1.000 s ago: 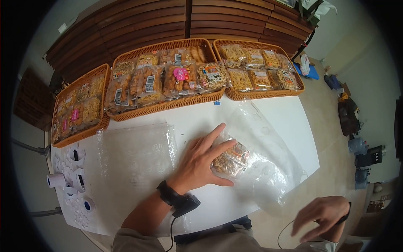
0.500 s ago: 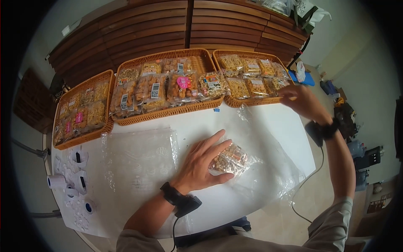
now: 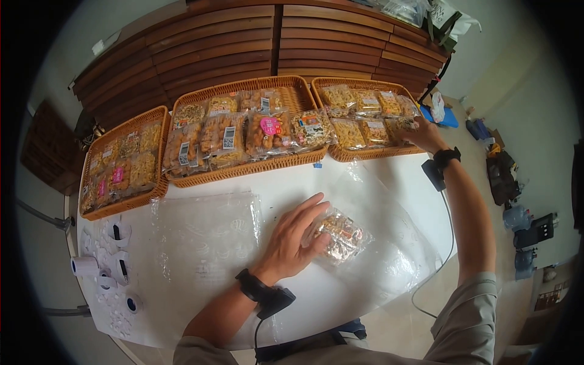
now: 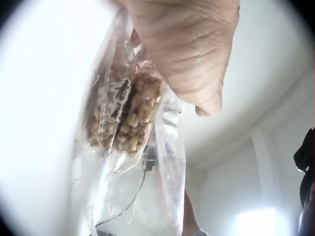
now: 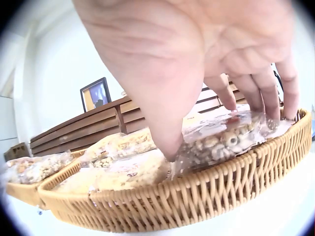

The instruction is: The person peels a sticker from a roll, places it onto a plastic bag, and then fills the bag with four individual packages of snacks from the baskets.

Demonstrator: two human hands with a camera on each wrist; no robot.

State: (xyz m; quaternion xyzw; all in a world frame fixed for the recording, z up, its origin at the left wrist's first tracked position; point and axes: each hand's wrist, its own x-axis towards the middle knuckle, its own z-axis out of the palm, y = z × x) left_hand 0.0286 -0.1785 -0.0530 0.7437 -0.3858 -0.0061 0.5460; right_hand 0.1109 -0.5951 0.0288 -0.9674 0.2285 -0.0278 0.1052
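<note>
My left hand [image 3: 287, 244] holds a clear packet of nut clusters [image 3: 345, 239] at its left side, thumb over the near part and fingers along the far edge. In the left wrist view this packet [image 4: 135, 118] stands tilted among clear film, beside the palm [image 4: 184, 46]. My right hand [image 3: 429, 137] reaches into the right wicker basket [image 3: 374, 151]. The right wrist view has that hand [image 5: 197, 59] spanning a packet of ring-shaped pieces [image 5: 224, 146], thumb at one side and fingertips at the other, just inside the woven rim [image 5: 221, 189].
A large clear bag [image 3: 398, 243] lies under and right of the held packet. Clear bags [image 3: 207, 243] lie flat at left, beside label rolls [image 3: 85, 266]. Filled middle [image 3: 243, 166] and left [image 3: 125, 202] baskets line the back. A cable hangs from the right wrist camera.
My right hand has risen from the lower right to the right basket and reached down onto a packet there. The left hand's thumb has moved over its packet, which has shifted slightly.
</note>
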